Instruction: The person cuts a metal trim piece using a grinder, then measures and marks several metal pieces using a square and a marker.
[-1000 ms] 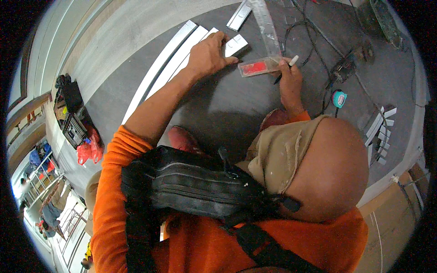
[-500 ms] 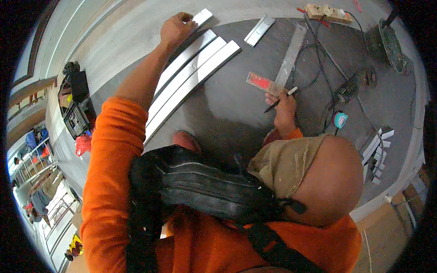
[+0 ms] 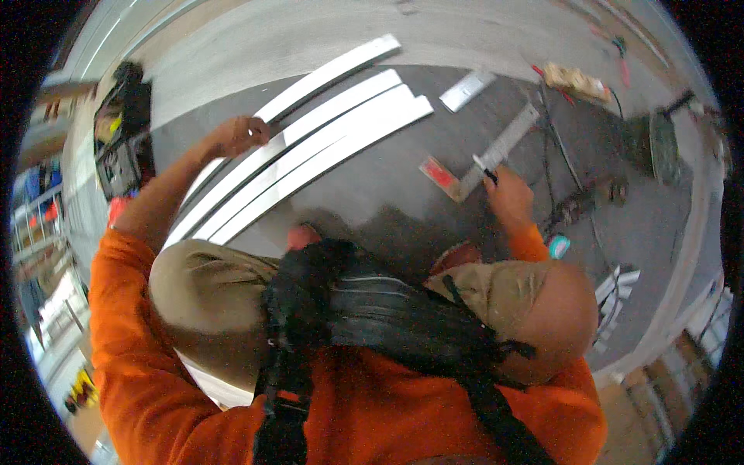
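My left hand [image 3: 240, 138] is closed, its curled fingers at the edge of the farthest long white strip [image 3: 333, 71]; motion blur softens the fingertips. Beside that strip lie several more long white strips [image 3: 341, 136], side by side and slanting away to the right. On the right, my right hand [image 3: 510, 200] is closed round a dark marker pen [image 3: 487, 169] with a pale end pointing up and left. Just past the pen is a metal try square [image 3: 508, 139] with a red-faced stock [image 3: 440, 177], flat on the grey board. Whether the right hand touches the square cannot be told.
A short white piece [image 3: 466, 90] lies beyond the strips. A power strip [image 3: 577, 83], cables, a dark corded tool [image 3: 573, 208], a turquoise tape measure [image 3: 559, 246] and small white offcuts [image 3: 616, 294] are on the right. A black tool case [image 3: 124, 159] stands at the left.
My left hand has come back from the far end of the farthest strip to its middle. The right hand still holds the pen, which now points differently. The whole view has shifted.
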Demonstrator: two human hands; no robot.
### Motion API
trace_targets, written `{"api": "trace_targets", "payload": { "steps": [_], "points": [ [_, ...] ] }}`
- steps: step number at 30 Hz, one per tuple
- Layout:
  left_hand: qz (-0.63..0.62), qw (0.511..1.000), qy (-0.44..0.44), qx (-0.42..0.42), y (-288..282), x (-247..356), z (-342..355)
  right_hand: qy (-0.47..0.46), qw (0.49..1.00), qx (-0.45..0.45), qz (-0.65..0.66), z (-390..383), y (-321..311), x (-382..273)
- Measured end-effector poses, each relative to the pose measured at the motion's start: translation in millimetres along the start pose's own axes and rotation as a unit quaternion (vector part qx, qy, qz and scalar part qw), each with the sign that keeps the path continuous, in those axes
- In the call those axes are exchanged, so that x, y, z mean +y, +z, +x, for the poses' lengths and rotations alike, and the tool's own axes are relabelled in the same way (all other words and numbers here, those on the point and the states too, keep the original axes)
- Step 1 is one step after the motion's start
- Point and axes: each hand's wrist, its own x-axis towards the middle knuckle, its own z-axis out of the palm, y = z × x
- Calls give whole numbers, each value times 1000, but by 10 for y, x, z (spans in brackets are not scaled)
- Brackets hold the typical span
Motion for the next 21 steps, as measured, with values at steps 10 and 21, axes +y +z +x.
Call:
{"api": "trace_targets", "payload": {
  "steps": [10, 21],
  "points": [
    [-828, 318, -246, 391, 2900, -160, -1709, -540, 831, -80, -101, 1380, -1170, -2430],
    [-869, 186, -145, 436, 2427, -107, -1527, -491, 843, -178, -125, 919, 297, -4439]
  ]
}}
